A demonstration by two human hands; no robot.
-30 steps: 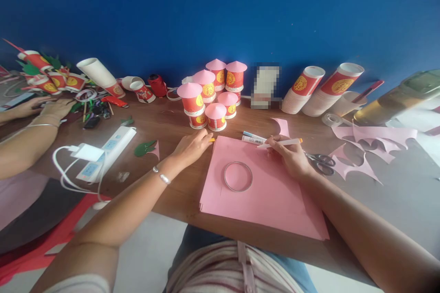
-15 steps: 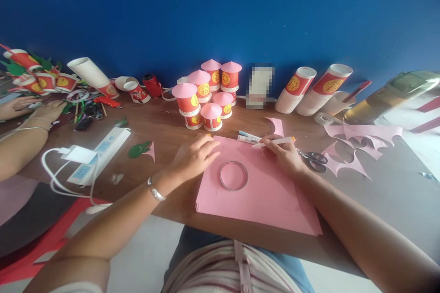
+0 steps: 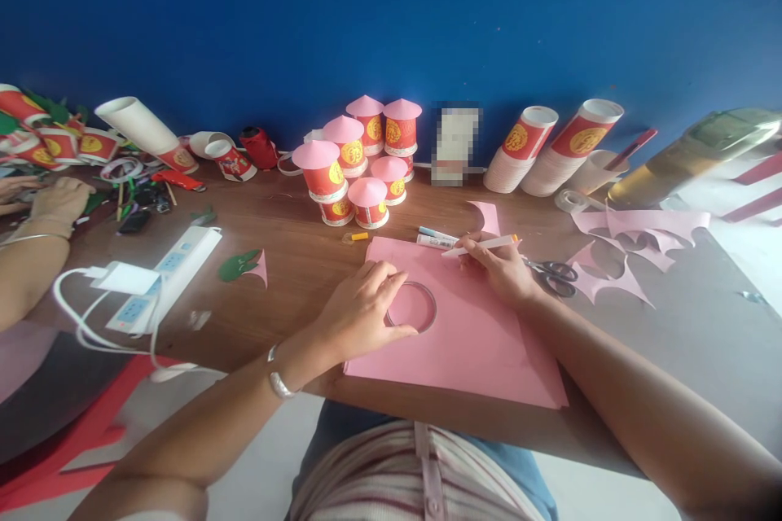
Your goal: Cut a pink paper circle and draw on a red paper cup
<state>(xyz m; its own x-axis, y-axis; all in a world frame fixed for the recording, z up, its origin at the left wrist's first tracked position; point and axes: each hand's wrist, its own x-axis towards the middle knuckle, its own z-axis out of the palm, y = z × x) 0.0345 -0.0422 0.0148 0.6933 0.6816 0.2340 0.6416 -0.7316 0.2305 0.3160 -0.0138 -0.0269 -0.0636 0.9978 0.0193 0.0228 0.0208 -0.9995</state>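
A stack of pink paper (image 3: 476, 366) lies before me, with a thin metal ring (image 3: 435, 316) flat on top. My left hand (image 3: 360, 311) is over the ring's left side, thumb and fingers spread around its edge; firm contact cannot be made out. Between the fingers of my right hand (image 3: 504, 273) is a white marker (image 3: 476, 247) with an orange end, held above the paper's upper right part. A second white marker (image 3: 435, 241) and a light-blue pen (image 3: 437, 233) lie just beyond it. A small orange cap (image 3: 359, 237) sits on the table past the paper.
Red cups with pink cone tops (image 3: 367, 203) stand at the back. Cup stacks (image 3: 513, 155), scissors (image 3: 557, 277) and pink scraps (image 3: 611, 281) are on the right. A power strip (image 3: 174, 273) with cables lies left, near another person's hand (image 3: 61, 199).
My left hand has moved right and toward me, from the paper's upper left edge onto the ring. The orange cap is now uncovered. My right hand still holds the marker.
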